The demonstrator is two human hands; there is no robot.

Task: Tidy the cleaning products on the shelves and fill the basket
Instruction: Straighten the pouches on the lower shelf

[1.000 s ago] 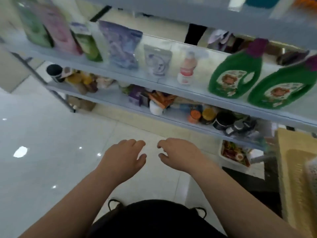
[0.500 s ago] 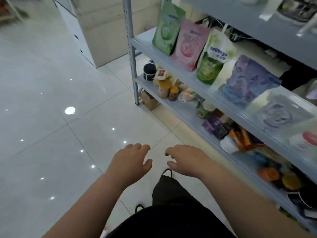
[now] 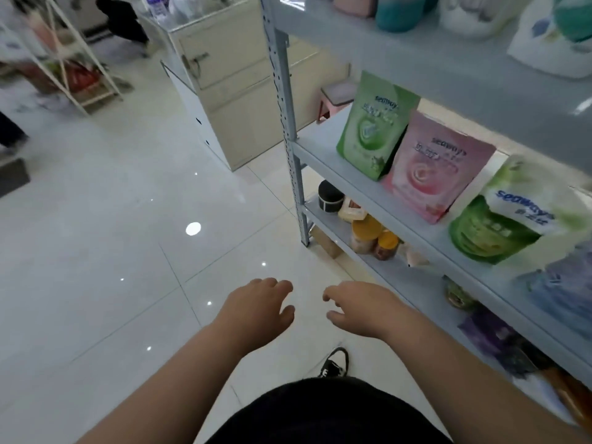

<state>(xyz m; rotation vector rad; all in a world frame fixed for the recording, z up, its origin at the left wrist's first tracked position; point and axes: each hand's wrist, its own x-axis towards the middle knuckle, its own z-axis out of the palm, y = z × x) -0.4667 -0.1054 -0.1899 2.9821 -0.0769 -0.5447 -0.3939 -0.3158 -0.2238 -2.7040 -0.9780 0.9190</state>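
You are holding your left hand point(image 3: 256, 310) and right hand point(image 3: 365, 310) side by side over the near floor, both empty, fingers loosely relaxed. The green pouch point(image 3: 374, 126), pink pouch point(image 3: 432, 168) and green-and-white pouch point(image 3: 506, 222) are standing on the middle shelf point(image 3: 315, 137), far right of the hands.

**Black clothes and one black shoe**

The person wears black clothes point(image 3: 330, 411), seen at the near edge. Just past them is one shoe point(image 3: 334, 363). It is black with white marks. The left hand point(image 3: 256, 307), the right hand point(image 3: 365, 310) and both arms are bare.
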